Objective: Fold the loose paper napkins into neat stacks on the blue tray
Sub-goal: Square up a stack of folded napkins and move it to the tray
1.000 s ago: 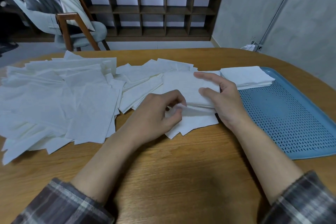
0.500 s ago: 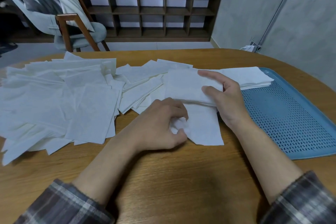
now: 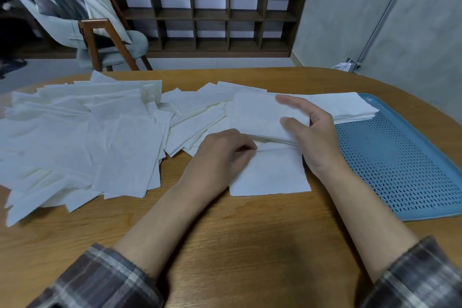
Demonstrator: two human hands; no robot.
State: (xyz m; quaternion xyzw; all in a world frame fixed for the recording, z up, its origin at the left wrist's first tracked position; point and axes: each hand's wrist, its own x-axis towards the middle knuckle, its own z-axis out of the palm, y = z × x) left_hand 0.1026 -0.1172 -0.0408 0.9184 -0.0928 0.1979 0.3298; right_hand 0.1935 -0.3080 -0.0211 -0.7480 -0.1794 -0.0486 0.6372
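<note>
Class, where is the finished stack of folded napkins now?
In the head view, the finished stack sits at right, on the far corner of the blue tray, just beyond the right hand.

One wide-angle head view looks forward and down over the table (image 3: 225, 245), close above its near edge. The tray (image 3: 425, 182) lies at 2 o'clock and the napkins (image 3: 75, 137) at 10. Shelves (image 3: 207, 15) stand far off at 12.

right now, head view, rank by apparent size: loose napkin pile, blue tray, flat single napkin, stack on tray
1. loose napkin pile
2. blue tray, cropped
3. single napkin and tray stack: unsure, one nearer, one partly hidden
</note>
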